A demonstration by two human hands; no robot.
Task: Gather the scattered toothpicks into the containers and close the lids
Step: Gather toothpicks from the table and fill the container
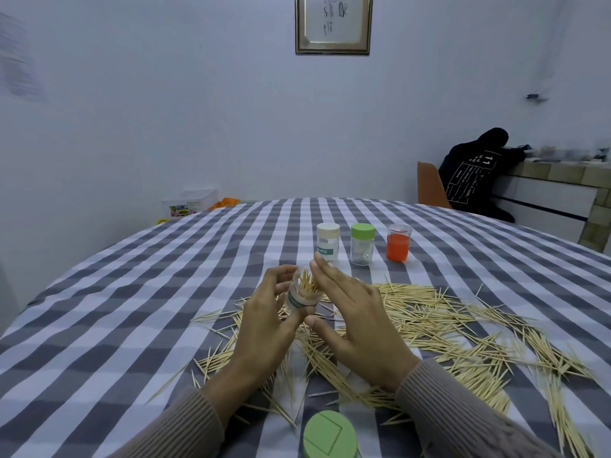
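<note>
Head view looks down over a round table [139, 292] under a grey-and-white checked cloth, and most of the clutter sits toward the near right. The left hand [264, 328] grips a small clear container [302, 292], tilted, its mouth turned toward me and a bundle of toothpicks standing inside; the fingers cover much of its wall, so the green label band reads only in part. The right hand [350, 312] is beside it with fingers straight and close together, the fingertips at the container's mouth, nothing clamped in it; whether they actually touch the sticks inside I cannot tell, since the hand hides that side. Scattered toothpicks [446, 328] lie in a wide drift from under both wrists out to the right, where the frame edge cuts the pile off. A green lid [330, 436] lies flat at the near edge, partly cropped by the bottom of the frame. Farther off, in a row, stand a white-lidded container [328, 241], a green-lidded container [362, 244] that looks nearly empty, and an orange container [398, 242] whose top I cannot make out clearly. Beyond the table on the right a dark garment [476, 173] hangs over a chair, and a framed picture [333, 23] on the far wall is cut off at the top.
</note>
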